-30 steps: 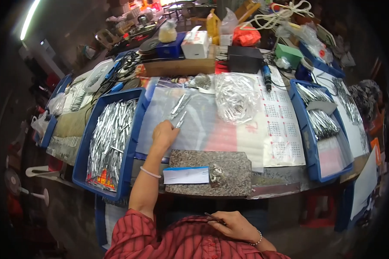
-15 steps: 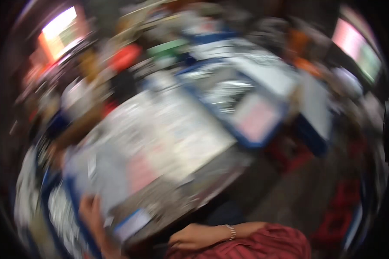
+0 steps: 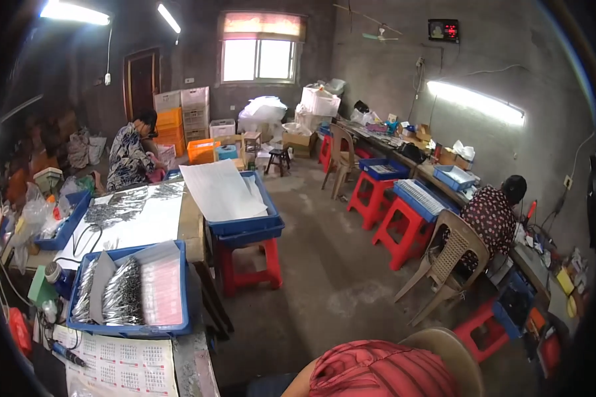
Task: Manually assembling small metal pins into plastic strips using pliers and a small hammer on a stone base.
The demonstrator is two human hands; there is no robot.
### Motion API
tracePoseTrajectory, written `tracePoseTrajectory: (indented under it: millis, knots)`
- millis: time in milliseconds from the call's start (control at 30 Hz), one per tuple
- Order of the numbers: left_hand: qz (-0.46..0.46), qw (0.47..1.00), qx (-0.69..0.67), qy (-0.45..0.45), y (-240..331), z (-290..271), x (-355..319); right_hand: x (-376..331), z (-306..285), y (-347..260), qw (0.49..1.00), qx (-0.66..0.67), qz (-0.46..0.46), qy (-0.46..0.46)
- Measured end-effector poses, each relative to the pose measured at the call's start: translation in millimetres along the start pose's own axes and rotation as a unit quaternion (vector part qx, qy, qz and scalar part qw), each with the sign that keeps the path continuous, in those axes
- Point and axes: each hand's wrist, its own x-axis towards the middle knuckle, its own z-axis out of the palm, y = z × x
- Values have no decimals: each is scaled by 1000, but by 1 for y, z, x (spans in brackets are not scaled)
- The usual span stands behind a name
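Neither of my hands shows in the head view. Only my red striped sleeve point(image 3: 384, 367), with a strip of bare arm beside it, comes in at the lower edge. On the near left table a blue tray point(image 3: 185, 291) holds many thin silver metal pieces point(image 3: 122, 291), a grey divider and a pink-and-white sheet point(image 3: 161, 291). In front of it lies a printed calendar sheet point(image 3: 122, 364), with a blue-handled pen-shaped tool point(image 3: 68, 354) on its left part. A green box point(image 3: 42, 284) stands left of the tray.
Stacked blue trays point(image 3: 245, 228) topped with white sheets rest on a red stool point(image 3: 248, 268). One person point(image 3: 129, 155) is at the far left; another point(image 3: 490, 218) sits at the right bench. A tan chair point(image 3: 447, 258) and more red stools point(image 3: 394, 231) stand on the floor.
The view has swung up and to the right, from the blurred tabletop to the whole room. Both hands, seen earlier near the table's front edge, are out of the picture.
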Motion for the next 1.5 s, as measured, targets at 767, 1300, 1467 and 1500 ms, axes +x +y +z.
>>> tracePoseTrajectory:
  millis: [767, 1300, 1467, 1500]
  knots:
    - [16, 964, -131, 231, 80, 25, -79, 45, -8, -8, 984, -103, 128, -75]
    - [-7, 940, -169, 297, 80, 21, -87, 257, -55, 86, 857, -514, 15, -39]
    - [-13, 960, -131, 246, 82, 9, -87, 271, -60, 119, 805, -592, 40, -8]
    - [-23, 958, -133, 253, 82, 9, -87, 272, -57, 118, 810, -583, 63, -4]
